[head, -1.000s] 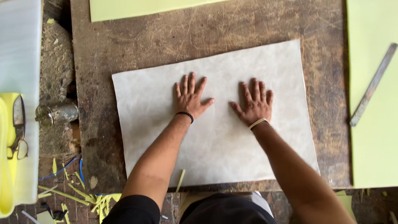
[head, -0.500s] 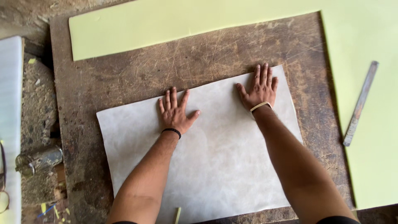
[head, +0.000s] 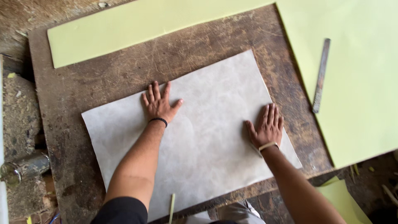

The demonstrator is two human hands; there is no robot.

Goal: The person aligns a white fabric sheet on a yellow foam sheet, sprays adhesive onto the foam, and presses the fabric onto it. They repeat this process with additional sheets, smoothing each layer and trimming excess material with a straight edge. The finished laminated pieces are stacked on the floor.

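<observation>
While both palms press flat on the grey sheet point(head: 207, 137), the left hand point(head: 158, 105) lies at about 10 o'clock on it with fingers spread and thumb angled out, and the right hand point(head: 267, 128) lies near its 3 o'clock edge with fingers extended, close together and thumb apart; neither hand grips anything. Lying slightly skewed, the sheet occupies the middle of the scarred wooden board point(head: 83, 91), its near edge reaching the board's 6 o'clock side. Pale green sheets lie at 12 o'clock point(head: 137, 29) and 3 o'clock point(head: 360, 83), the latter bearing a metal ruler point(head: 321, 74); no containers appear.
</observation>
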